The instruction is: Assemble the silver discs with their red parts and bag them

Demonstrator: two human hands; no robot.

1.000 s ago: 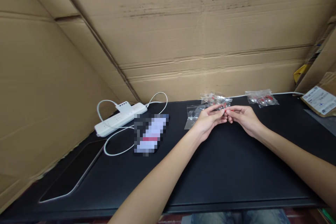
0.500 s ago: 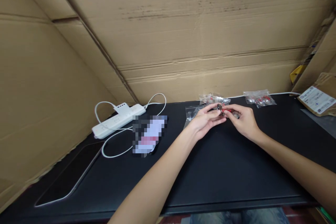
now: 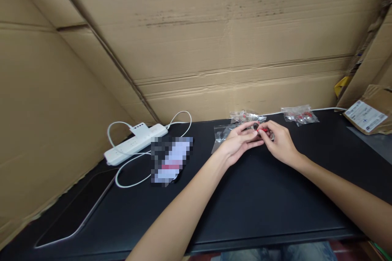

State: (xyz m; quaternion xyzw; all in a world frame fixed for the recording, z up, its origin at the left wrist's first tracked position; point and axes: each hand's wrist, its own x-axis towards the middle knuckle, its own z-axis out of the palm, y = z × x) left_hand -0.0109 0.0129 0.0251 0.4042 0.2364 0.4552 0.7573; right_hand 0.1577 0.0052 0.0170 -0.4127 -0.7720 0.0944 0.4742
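Observation:
Both of my hands meet over the far middle of the black table (image 3: 245, 195). My left hand (image 3: 237, 143) and my right hand (image 3: 277, 142) pinch a small red and dark part (image 3: 259, 129) between their fingertips; its exact shape is too small to make out. Under and behind the hands lie a flat clear plastic bag (image 3: 219, 133) and a second clear bag with red bits (image 3: 245, 116).
A white power strip (image 3: 134, 143) with a looping white cable (image 3: 131, 173) lies at the left. A blurred-out object (image 3: 171, 161) sits beside it. Another clear bag with red parts (image 3: 299, 115) and a brown labelled parcel (image 3: 367, 111) are at the right. Cardboard walls (image 3: 196, 36) enclose the table.
My hands have stayed together at the same spot, and the dark end of the small part has come into view between the fingertips. The camera has shifted slightly.

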